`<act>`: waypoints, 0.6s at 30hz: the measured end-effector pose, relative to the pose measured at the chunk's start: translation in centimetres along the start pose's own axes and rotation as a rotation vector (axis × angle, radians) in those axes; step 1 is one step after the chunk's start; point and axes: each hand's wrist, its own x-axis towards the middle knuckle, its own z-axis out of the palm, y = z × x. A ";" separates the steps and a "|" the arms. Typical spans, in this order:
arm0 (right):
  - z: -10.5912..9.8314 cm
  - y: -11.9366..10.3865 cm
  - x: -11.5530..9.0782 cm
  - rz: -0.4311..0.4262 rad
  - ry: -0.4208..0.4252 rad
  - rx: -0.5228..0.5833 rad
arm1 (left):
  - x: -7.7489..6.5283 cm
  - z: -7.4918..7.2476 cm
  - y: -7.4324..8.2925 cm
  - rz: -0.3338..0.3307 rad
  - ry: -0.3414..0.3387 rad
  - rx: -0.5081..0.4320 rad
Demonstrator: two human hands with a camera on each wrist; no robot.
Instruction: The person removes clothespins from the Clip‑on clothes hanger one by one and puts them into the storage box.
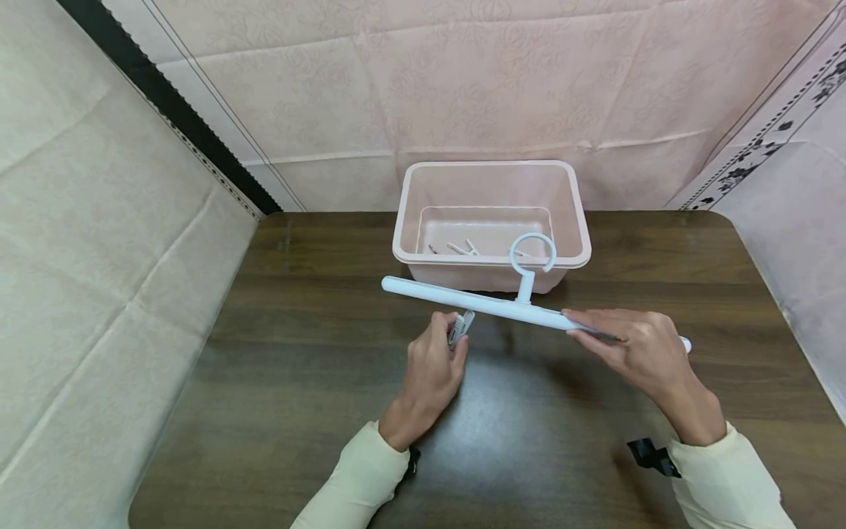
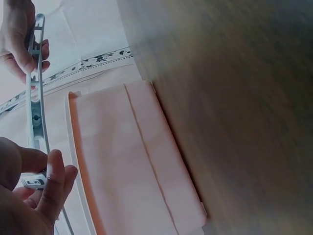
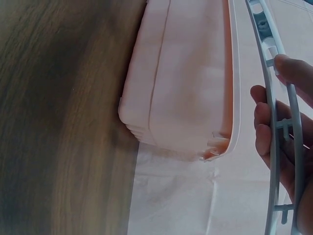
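A light-blue plastic hanger bar [image 1: 456, 297] with a round hook [image 1: 532, 236] is held above the table, tilted slightly down to the right. My right hand [image 1: 644, 349] grips it near its right end, fingers and thumb on its two sides in the right wrist view. Just under the bar, left of the hook, my left hand [image 1: 428, 371] pinches a small grey clothespin [image 1: 460, 329] between thumb and fingers. Seen from the left wrist, the clothespin [image 2: 34, 181] is close against the bar's hollow underside; whether it is fastened there I cannot tell.
Behind the hanger stands a pale pink plastic basin [image 1: 489, 275] at the back of the dark wooden table [image 1: 317, 353]. Several small white pieces [image 1: 465, 248] lie inside it. Pale patterned cloth [image 1: 502, 88] hangs behind the table and along its sides.
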 end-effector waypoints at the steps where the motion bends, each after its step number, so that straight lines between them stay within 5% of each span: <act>1: 0.0 0.0 0.0 -0.001 0.002 0.002 | 0.0 0.0 0.0 0.011 0.003 0.013; 18: 0.0 -0.1 0.0 0.001 -0.033 -0.014 | -0.4 0.2 0.3 0.098 0.008 0.148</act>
